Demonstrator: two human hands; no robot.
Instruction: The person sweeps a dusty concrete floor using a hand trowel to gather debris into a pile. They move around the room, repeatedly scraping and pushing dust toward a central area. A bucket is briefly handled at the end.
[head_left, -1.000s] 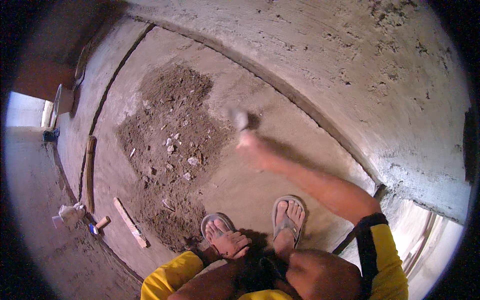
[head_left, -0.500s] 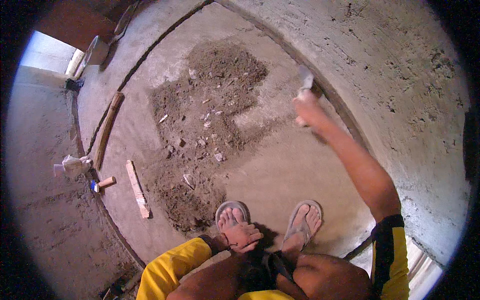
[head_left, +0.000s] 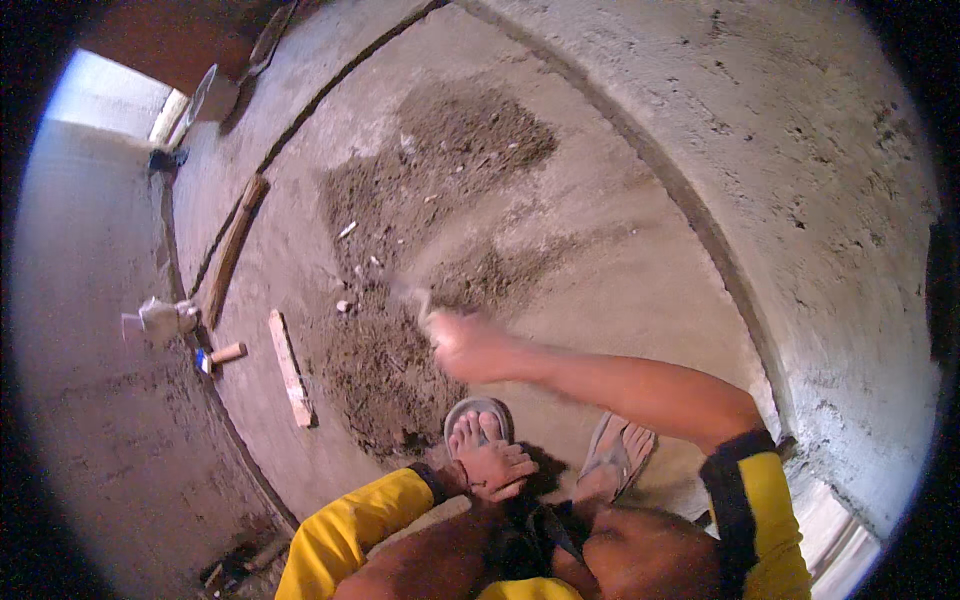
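Observation:
My right hand (head_left: 465, 345) is closed round a small trowel (head_left: 423, 300), its blade blurred by motion over the middle of a loose heap of dry grey-brown mortar mix (head_left: 375, 365). The heap spreads across the floor from the far middle down to my left foot, with pale chips in it. My left hand (head_left: 497, 468) hangs low beside my left foot, fingers apart and holding nothing; it seems to rest against the sandal (head_left: 462, 410) or foot.
A rough plastered wall (head_left: 800, 200) rises on the right. On the left lie a wooden strip (head_left: 290, 370), a brush with a wooden handle (head_left: 228, 353), a crumpled white bag (head_left: 168, 316) and a bundle of thin sticks (head_left: 235, 250). A bucket (head_left: 213, 95) stands far left.
My right hand has swept the trowel from beside the right wall leftward and nearer, over the heap. Several pale chips in the middle of the heap have shifted or are covered. My left hand stays put.

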